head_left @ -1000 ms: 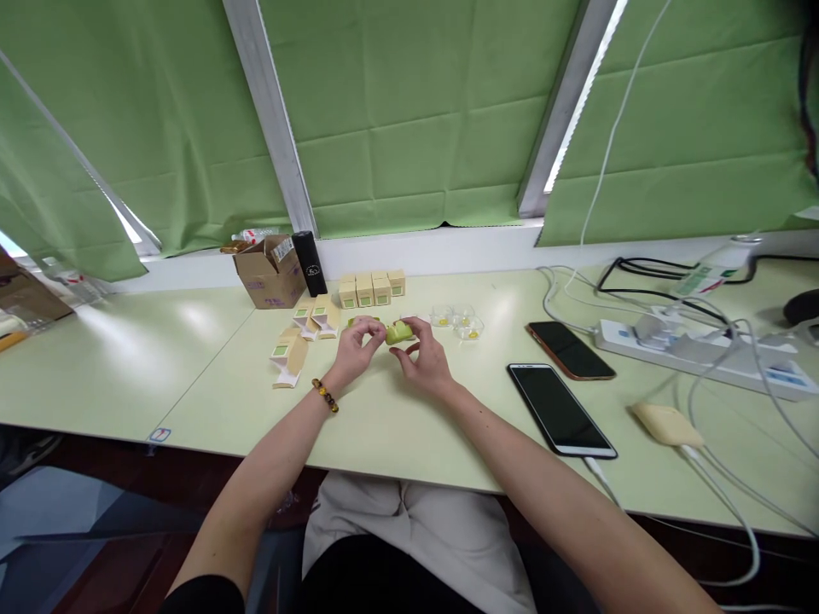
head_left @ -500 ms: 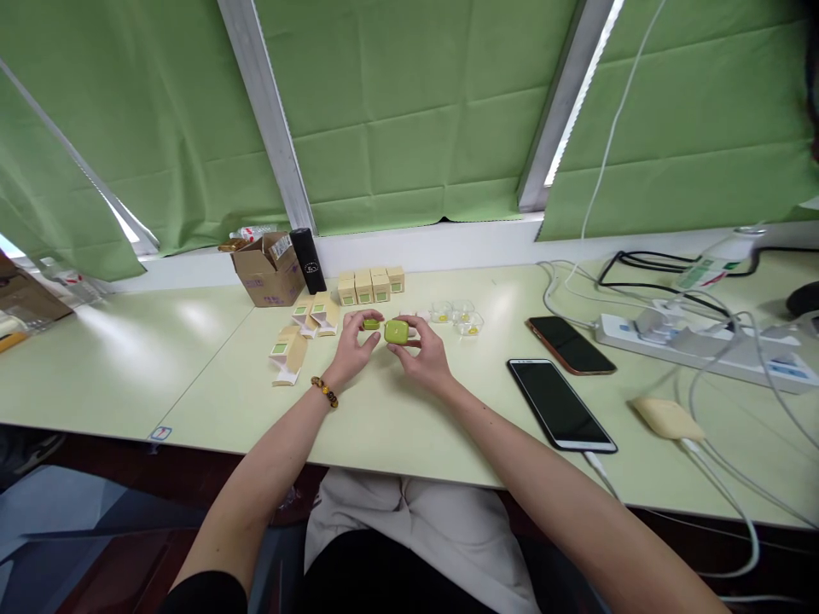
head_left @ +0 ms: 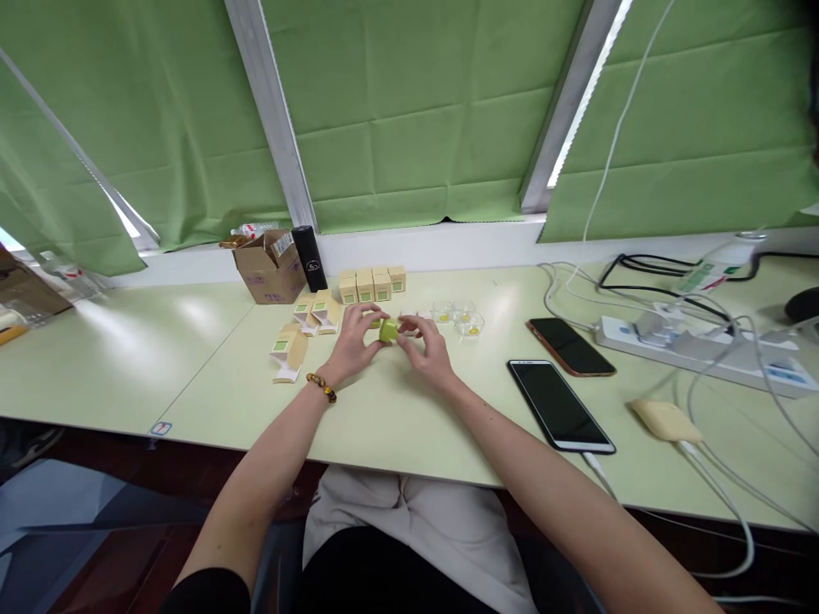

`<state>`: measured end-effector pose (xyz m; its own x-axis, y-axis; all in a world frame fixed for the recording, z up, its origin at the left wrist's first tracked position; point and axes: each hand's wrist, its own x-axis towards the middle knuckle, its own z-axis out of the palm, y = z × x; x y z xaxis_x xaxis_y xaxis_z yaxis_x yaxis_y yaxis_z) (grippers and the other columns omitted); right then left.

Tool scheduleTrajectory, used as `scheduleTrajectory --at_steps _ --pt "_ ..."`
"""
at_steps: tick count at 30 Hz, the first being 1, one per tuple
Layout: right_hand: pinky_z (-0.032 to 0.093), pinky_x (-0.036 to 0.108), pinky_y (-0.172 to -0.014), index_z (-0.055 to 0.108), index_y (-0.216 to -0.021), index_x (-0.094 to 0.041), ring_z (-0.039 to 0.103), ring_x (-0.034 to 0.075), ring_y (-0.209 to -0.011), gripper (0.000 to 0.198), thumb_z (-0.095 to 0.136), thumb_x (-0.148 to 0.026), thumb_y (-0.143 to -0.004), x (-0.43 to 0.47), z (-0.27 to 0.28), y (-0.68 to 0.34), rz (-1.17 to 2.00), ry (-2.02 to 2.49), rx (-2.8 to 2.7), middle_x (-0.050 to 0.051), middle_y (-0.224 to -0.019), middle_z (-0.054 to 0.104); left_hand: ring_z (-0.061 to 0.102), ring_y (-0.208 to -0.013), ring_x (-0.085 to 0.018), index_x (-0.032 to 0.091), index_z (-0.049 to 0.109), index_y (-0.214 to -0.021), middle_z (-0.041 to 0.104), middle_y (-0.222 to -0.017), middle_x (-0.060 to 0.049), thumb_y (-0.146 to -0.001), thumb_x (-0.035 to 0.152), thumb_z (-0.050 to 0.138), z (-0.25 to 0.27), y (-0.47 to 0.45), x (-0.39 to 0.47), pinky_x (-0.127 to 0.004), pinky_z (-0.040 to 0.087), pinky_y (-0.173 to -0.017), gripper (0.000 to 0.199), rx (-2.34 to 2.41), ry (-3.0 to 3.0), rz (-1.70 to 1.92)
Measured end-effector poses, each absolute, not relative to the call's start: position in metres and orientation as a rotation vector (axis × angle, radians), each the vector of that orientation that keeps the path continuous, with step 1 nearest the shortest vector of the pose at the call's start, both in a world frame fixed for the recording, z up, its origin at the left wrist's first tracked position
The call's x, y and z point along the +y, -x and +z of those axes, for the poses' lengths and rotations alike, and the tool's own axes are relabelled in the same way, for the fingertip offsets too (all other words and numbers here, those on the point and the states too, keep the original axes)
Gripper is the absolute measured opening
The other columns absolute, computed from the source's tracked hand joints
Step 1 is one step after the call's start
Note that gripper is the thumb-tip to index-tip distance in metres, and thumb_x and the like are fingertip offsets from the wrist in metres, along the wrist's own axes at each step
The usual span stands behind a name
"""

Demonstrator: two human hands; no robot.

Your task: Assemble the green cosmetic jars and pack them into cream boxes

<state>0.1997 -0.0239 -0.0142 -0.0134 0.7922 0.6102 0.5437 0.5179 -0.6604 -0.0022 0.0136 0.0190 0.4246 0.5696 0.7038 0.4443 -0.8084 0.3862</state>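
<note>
Between the fingertips of both hands is a small, rounded, glossy green case point(head_left: 388, 331), held just above the table. My left hand point(head_left: 353, 343), a beaded bracelet at its wrist, is closed on its left side. Its right side is pinched by my right hand point(head_left: 428, 350). Another bit of green shows behind my left fingers, mostly hidden. Beyond my right fingers stand several small clear plastic cups point(head_left: 470, 324) with yellow in them. Left of my left hand lie open cream cartons point(head_left: 289, 350), and a row of closed cream boxes point(head_left: 365, 286) stands farther back.
A brown cardboard box point(head_left: 269, 273) and a black cylinder point(head_left: 310, 258) stand at the back left. To the right lie a white-framed phone point(head_left: 561, 406), a darker phone point(head_left: 572, 346), a cream charger point(head_left: 666, 420), a power strip point(head_left: 704, 351) and loose cables.
The green case has turned and shifted slightly left, from my right hand to between both hands. My left hand has closed in on it.
</note>
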Motion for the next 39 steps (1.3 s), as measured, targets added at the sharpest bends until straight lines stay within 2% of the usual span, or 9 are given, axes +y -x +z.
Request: scheduleTrajectory --at_steps 4,6,10,13,17,21,28,33,39 --pt "0.038 0.049 -0.116 0.072 -0.115 -0.022 0.048 0.032 -0.135 0.03 0.045 -0.023 -0.101 -0.021 -0.017 -0.208 -0.028 1.36 -1.889 0.01 -0.134 0.071 0.061 -0.127 -0.03 0.023 0.07 -0.125 0.066 -0.135 -0.012 -0.083 0.042 0.084 0.012 0.003 0.031 -0.048 0.051 -0.107 0.048 0.864 -1.882 1.473" --pt "0.028 0.054 -0.123 0.072 -0.118 -0.02 0.038 0.035 -0.146 0.034 0.047 -0.014 -0.097 -0.02 -0.02 -0.207 -0.149 1.424 -2.058 0.009 -0.149 0.063 0.067 -0.117 -0.028 0.02 0.071 -0.124 0.072 -0.125 -0.012 -0.078 0.048 0.088 0.007 0.002 0.038 -0.047 0.053 -0.103 0.056 0.743 -1.619 1.425" --pt "0.012 0.058 -0.13 0.07 -0.123 -0.018 0.029 0.036 -0.156 0.034 0.05 -0.015 -0.095 -0.019 -0.024 -0.199 -0.256 1.489 -2.239 0.012 -0.161 0.052 0.07 -0.099 -0.023 0.017 0.075 -0.115 0.077 -0.107 -0.011 -0.072 0.053 0.092 0.0 0.002 0.042 -0.039 0.054 -0.092 0.058 0.606 -1.431 1.348" --pt "0.006 0.059 -0.132 0.07 -0.121 -0.019 0.027 0.034 -0.159 0.032 0.045 -0.021 -0.101 -0.018 -0.025 -0.195 -0.275 1.477 -2.273 0.013 -0.157 0.055 0.069 -0.097 -0.021 0.017 0.075 -0.113 0.077 -0.108 -0.011 -0.074 0.056 0.09 0.0 0.001 0.04 -0.034 0.053 -0.086 0.058 0.583 -1.43 1.309" --pt "0.004 0.059 -0.133 0.069 -0.12 -0.019 0.033 0.032 -0.156 0.032 0.043 -0.019 -0.103 -0.018 -0.022 -0.195 -0.27 1.447 -2.308 0.012 -0.137 0.068 0.068 -0.101 -0.021 0.017 0.075 -0.117 0.076 -0.114 -0.012 -0.077 0.056 0.088 0.001 0.0 0.037 -0.032 0.053 -0.085 0.057 0.571 -1.431 1.282" --pt "0.01 0.057 -0.131 0.071 -0.119 -0.019 0.037 0.033 -0.151 0.032 0.046 -0.013 -0.098 -0.02 -0.018 -0.196 -0.278 1.41 -2.305 0.013 -0.132 0.071 0.068 -0.1 -0.021 0.017 0.073 -0.117 0.076 -0.115 -0.013 -0.077 0.058 0.087 0.0 0.001 0.038 -0.032 0.053 -0.084 0.059 0.604 -1.406 1.294" --pt "0.044 0.046 -0.105 0.073 -0.106 -0.019 0.063 0.029 -0.11 0.028 0.047 -0.012 -0.096 -0.025 -0.014 -0.192 -0.076 1.299 -2.161 0.013 -0.111 0.076 0.07 -0.097 -0.021 0.016 0.071 -0.112 0.076 -0.109 -0.011 -0.082 0.061 0.082 -0.002 0.003 0.039 -0.031 0.051 -0.079 0.055 0.671 -1.387 1.327" --pt "0.055 0.04 -0.088 0.068 -0.109 -0.022 0.067 0.024 -0.092 0.019 0.055 -0.021 -0.094 -0.031 -0.013 -0.187 0.306 1.061 -1.815 0.008 -0.101 0.072 0.07 -0.095 -0.02 0.016 0.073 -0.107 0.078 -0.105 -0.012 -0.084 0.06 0.08 0.003 0.002 0.035 -0.03 0.049 -0.077 0.05 0.616 -1.368 1.308" --pt "0.061 0.039 -0.086 0.069 -0.104 -0.025 0.068 0.022 -0.093 0.019 0.062 -0.041 -0.096 -0.035 -0.009 -0.183 0.552 0.875 -1.439 0.007 -0.102 0.069 0.07 -0.097 -0.022 0.017 0.073 -0.11 0.076 -0.109 -0.013 -0.083 0.065 0.08 0.005 -0.002 0.032 -0.029 0.048 -0.072 0.055 0.602 -1.411 1.261"
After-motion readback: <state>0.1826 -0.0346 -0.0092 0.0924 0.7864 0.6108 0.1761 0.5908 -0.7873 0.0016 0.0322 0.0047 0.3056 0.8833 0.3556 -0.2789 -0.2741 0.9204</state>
